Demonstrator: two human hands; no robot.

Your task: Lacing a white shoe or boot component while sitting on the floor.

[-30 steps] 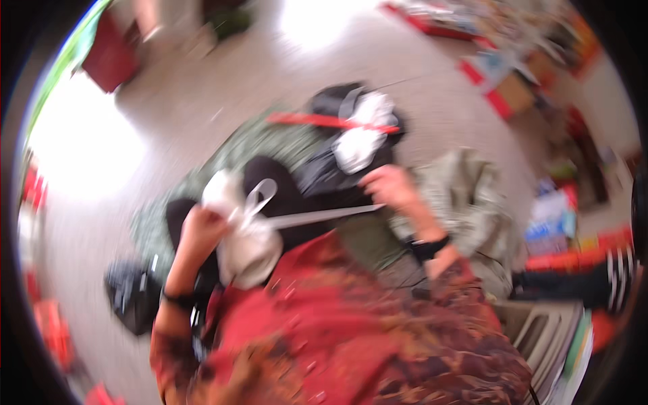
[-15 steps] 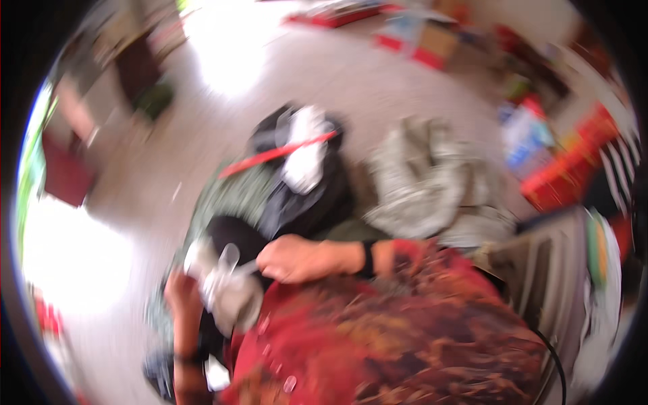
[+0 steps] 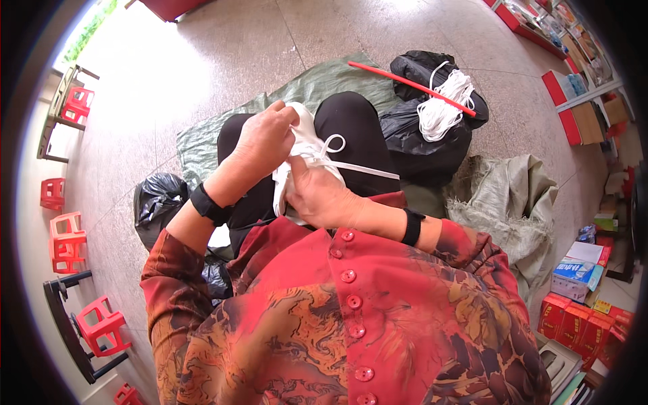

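A white shoe (image 3: 305, 123) rests between my knees, with white lace (image 3: 364, 169) through its front. One lace forms a small loop, and a loose length lies over my right thigh. My left hand (image 3: 264, 140) is closed at the shoe's left side, its fingers bent near the upper part; what they pinch is partly hidden. Lower down, my right hand (image 3: 318, 194) is wrapped around the shoe, thumb up beside the laces. To the right, a bundle of white laces (image 3: 442, 111) lies on black plastic bags (image 3: 422, 148), crossed by a thin red stick (image 3: 412, 88).
A green woven sheet (image 3: 283, 94) spreads under my legs. Another black bag (image 3: 160, 196) sits to the left, and a pale woven sack (image 3: 503, 196) to the right. Red plastic stools (image 3: 101, 326) line the left side; boxes (image 3: 574, 317) stand at the right.
My view has turned left and steadied. The shoe now sits between my knees near the middle, and my hands have come closer together; the right has moved from pulling a lace to the shoe.
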